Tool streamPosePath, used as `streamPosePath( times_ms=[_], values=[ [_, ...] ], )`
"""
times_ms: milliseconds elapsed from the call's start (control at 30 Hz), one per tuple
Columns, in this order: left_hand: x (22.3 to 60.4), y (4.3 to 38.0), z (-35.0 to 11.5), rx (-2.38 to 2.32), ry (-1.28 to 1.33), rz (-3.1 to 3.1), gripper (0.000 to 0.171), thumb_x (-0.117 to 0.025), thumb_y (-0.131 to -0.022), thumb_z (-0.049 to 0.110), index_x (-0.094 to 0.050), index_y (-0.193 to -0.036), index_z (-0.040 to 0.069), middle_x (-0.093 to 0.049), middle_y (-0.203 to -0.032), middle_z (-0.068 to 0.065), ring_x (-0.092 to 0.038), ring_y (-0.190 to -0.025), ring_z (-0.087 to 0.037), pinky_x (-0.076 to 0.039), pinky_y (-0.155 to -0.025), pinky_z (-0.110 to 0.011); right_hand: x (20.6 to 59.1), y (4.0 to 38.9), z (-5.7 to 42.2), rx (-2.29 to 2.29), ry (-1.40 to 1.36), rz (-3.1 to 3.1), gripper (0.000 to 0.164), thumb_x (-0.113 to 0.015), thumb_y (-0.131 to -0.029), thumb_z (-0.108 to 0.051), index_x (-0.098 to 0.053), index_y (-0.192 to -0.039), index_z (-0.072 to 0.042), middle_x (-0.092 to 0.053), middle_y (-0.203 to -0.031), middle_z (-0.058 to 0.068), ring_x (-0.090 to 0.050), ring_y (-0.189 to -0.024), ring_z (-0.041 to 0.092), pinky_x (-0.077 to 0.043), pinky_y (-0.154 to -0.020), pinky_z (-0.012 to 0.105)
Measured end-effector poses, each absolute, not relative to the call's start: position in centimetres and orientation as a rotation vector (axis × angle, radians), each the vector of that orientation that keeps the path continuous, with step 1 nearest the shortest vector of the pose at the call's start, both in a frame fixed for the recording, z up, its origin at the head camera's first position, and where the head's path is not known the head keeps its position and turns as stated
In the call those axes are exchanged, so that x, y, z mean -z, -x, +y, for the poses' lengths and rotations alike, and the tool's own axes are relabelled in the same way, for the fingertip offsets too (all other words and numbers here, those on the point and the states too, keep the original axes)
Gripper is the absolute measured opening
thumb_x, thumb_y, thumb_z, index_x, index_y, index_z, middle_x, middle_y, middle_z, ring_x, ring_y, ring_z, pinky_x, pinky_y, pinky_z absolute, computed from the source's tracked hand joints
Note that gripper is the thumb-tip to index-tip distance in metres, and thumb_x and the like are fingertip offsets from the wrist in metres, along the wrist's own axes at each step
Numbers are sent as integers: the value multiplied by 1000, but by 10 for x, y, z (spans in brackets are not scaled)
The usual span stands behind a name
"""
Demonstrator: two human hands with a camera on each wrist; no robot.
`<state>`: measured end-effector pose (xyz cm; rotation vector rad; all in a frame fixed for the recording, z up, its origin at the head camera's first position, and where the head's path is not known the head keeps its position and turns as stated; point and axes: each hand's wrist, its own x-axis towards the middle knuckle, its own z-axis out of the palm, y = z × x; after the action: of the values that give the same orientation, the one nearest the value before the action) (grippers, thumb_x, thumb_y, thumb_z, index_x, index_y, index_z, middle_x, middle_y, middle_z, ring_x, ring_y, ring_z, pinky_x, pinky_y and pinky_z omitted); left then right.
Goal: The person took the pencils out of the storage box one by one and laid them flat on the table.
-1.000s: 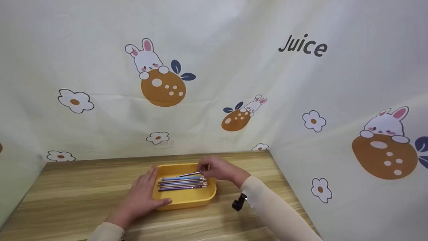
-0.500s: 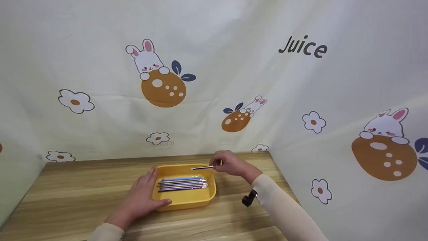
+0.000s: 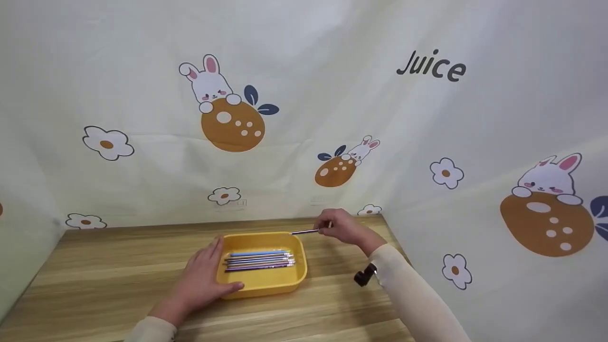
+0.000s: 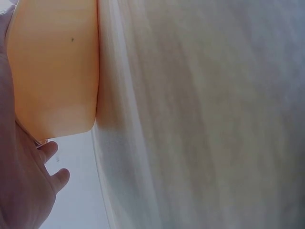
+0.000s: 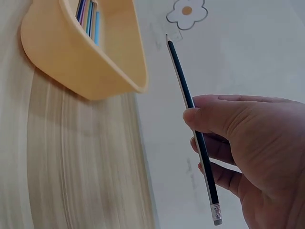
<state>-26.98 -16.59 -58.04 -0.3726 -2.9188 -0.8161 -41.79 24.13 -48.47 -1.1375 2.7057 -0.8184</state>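
A yellow plastic tray (image 3: pixel 266 288) stands on the wooden table. Several pencils (image 3: pixel 259 261) lie side by side in it, their eraser ends to the right. Along the tray's left side rests my left hand (image 3: pixel 199 273), fingers stretched along the rim and thumb at the front left corner. In the left wrist view, two fingertips (image 4: pixel 59 179) stick out past the tray's wall. My right hand (image 3: pixel 344 228) pinches a dark pencil (image 5: pixel 183 83) with a pale stripe between thumb and fingers. This pencil is beyond the tray's back right corner, its sharpened tip pointing left and its white eraser at the other end.
A pale curtain (image 3: pixel 294 199) printed with rabbits, oranges and flowers hangs behind the table (image 3: pixel 118 266) and along its sides. A small black device (image 3: pixel 365 275) sits at the right sleeve (image 3: pixel 403 280).
My right hand has lifted the dark pencil from above the tray and carried it right and back, past the tray's rim. The left hand and tray have stayed in place.
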Motion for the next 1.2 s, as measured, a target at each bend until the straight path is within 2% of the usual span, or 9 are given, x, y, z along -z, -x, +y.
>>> streamPosePath(
  times_ms=[333, 567, 833, 1200],
  values=[
    [581, 270, -167, 809, 392, -2905, 138, -76, -85, 83, -17, -175, -2, -20, -181, -26, -26, -164, -51, -18, -132, -69, 485, 429, 262, 852, 1090, 2731, 11, -78, -100, 0, -83, -109, -6, -76, -100, 4, -64, -91, 14, -57, -82, 34],
    [581, 270, -166, 806, 390, -2906, 137, -77, -85, 83, -17, -175, -3, -20, -180, -27, -26, -163, -51, -18, -132, -69, 486, 433, 272, 820, 1021, 2762, 15, -79, -100, 0, -84, -109, -10, -77, -102, 2, -66, -91, 14, -59, -83, 35],
    [584, 270, -166, 804, 405, -2887, 137, -78, -85, 81, -18, -174, -3, -22, -180, -28, -28, -163, -52, -19, -132, -69, 491, 437, 282, 816, 941, 2785, 13, -80, -99, 0, -84, -108, -7, -77, -101, 2, -65, -88, 13, -58, -81, 35],
    [584, 270, -168, 802, 405, -2882, 137, -77, -85, 82, -19, -174, -4, -20, -180, -27, -28, -162, -53, -20, -131, -70, 513, 446, 287, 823, 856, 2817, 16, -79, -97, 6, -84, -104, -7, -78, -101, 7, -64, -89, 14, -58, -82, 36]
  ],
)
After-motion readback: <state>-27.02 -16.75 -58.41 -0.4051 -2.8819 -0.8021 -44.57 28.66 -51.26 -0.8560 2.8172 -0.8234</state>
